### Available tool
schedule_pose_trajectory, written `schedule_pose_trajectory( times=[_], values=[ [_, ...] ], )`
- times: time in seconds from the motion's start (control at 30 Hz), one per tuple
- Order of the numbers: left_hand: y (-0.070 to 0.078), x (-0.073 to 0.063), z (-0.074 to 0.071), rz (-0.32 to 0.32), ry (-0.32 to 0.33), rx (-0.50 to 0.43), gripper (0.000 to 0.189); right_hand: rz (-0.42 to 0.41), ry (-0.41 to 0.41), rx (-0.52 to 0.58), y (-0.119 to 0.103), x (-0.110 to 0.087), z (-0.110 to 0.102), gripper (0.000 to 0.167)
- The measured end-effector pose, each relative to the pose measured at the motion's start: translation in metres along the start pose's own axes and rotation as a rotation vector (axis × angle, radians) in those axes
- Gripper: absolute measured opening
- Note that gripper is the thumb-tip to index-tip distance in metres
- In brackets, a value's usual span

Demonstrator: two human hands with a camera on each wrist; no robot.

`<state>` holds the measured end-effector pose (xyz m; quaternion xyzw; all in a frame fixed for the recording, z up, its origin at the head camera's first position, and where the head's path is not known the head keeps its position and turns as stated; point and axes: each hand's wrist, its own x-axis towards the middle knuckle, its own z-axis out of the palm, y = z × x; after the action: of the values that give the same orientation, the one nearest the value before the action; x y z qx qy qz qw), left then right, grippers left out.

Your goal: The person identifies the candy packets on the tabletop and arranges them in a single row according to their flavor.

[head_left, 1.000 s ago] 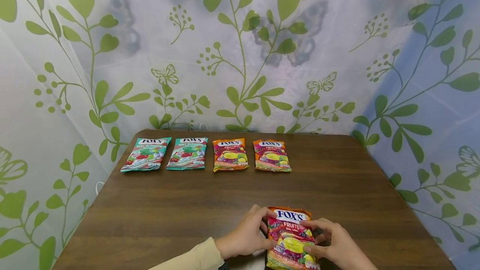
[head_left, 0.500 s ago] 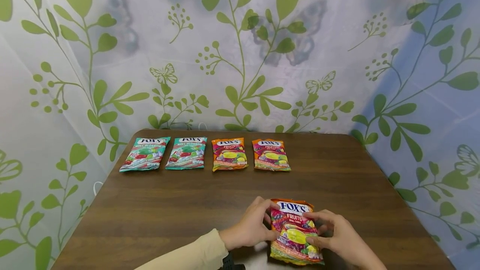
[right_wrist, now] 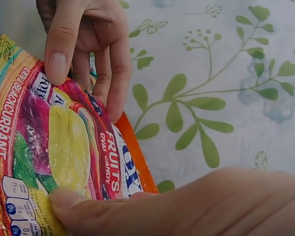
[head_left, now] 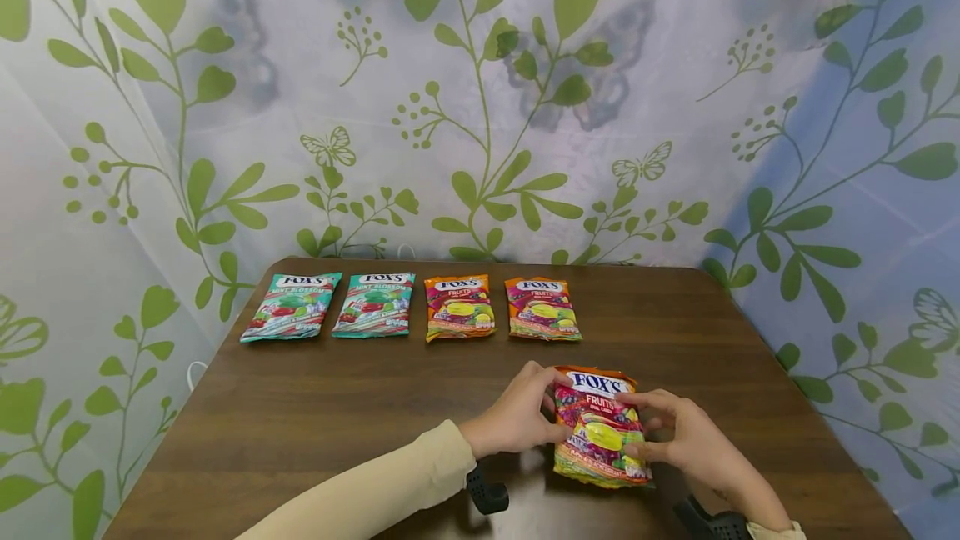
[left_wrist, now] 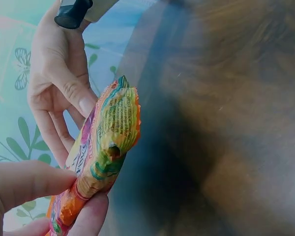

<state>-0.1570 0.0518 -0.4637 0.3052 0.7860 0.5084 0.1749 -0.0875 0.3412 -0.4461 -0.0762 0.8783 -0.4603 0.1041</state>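
Observation:
A Fox's Fruits candy bag (head_left: 600,432), orange, magenta and yellow, is held between both hands over the front right of the table. My left hand (head_left: 517,413) grips its left side, thumb on the printed front and fingers behind. On the opposite side my right hand (head_left: 690,440) pinches the edge, its thumb (right_wrist: 69,199) on the front in the right wrist view. The left wrist view shows the bag (left_wrist: 101,142) from its narrow side, raised over the wood. Fingers behind the bag are partly hidden.
Along the back of the brown table (head_left: 337,407) lie two teal Mint Blossom bags, one (head_left: 292,307) beside the other (head_left: 374,305), then two orange Fruits bags, one (head_left: 460,307) left of the other (head_left: 543,308). A leaf-patterned curtain (head_left: 480,107) hangs behind.
Both hands have carried the candy bag away from the front edge, forward and slightly right. The row of bags at the back stays put.

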Motion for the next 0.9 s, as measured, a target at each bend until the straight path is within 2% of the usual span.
schedule_pose_trajectory(
  times=[0.27, 0.43, 0.57, 0.7, 0.73, 0.77, 0.87, 0.9],
  values=[
    [0.000, 0.021, -0.009, 0.017, 0.016, 0.078, 0.059, -0.069, 0.011, -0.033, -0.001, 0.015, -0.013, 0.068],
    [-0.002, 0.035, -0.011, 0.029, 0.026, 0.115, 0.058, -0.047, 0.031, -0.015, 0.001, 0.024, -0.019, 0.070],
    [-0.003, 0.045, -0.012, 0.039, 0.046, 0.138, 0.058, -0.031, 0.060, -0.053, 0.003, 0.032, -0.026, 0.071],
    [-0.004, 0.057, -0.015, 0.040, 0.039, 0.137, 0.058, -0.044, 0.068, -0.087, 0.002, 0.039, -0.035, 0.072],
    [-0.004, 0.061, -0.016, 0.037, 0.037, 0.136, 0.058, -0.040, 0.071, -0.089, 0.002, 0.041, -0.038, 0.073],
    [-0.014, 0.071, -0.014, 0.055, 0.049, 0.161, 0.059, -0.037, 0.075, -0.088, 0.002, 0.043, -0.041, 0.073],
    [-0.019, 0.087, -0.013, 0.061, 0.051, 0.190, 0.060, -0.036, 0.074, -0.081, 0.002, 0.050, -0.048, 0.073],
    [-0.028, 0.097, -0.010, 0.075, 0.069, 0.214, 0.061, -0.038, 0.077, -0.085, 0.002, 0.052, -0.050, 0.073]
  ],
)
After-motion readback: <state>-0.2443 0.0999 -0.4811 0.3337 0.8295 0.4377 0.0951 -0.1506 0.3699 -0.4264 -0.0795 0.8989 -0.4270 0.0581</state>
